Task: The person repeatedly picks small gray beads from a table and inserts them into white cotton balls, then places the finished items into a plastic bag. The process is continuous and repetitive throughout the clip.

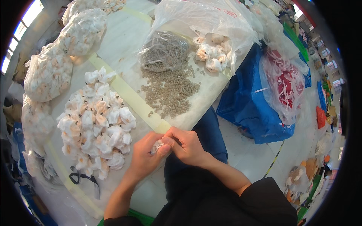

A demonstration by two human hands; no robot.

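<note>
Near the table's front edge my left hand (145, 153) and my right hand (188, 147) meet, thumbs and fingers pinched together. Between them a small white cloth piece (155, 146) shows, mostly hidden by the fingers. To the left lies a big heap of white and peach cloth pieces (98, 124), bunched and soft-looking. Beyond my hands small grey-brown rings (167, 90) are spread loosely. They spill from a clear plastic bag of the same rings (164, 51). More white bundles (213, 54) sit at the mouth of a large clear bag (203, 17).
Black-handled scissors (85, 180) lie at the lower left. Stuffed clear bags (49, 73) line the table's left side. Pale yellow tape (124, 90) crosses the white tabletop (128, 45). On the right, a blue sack (245, 98) stands beside a bag of red material (284, 84).
</note>
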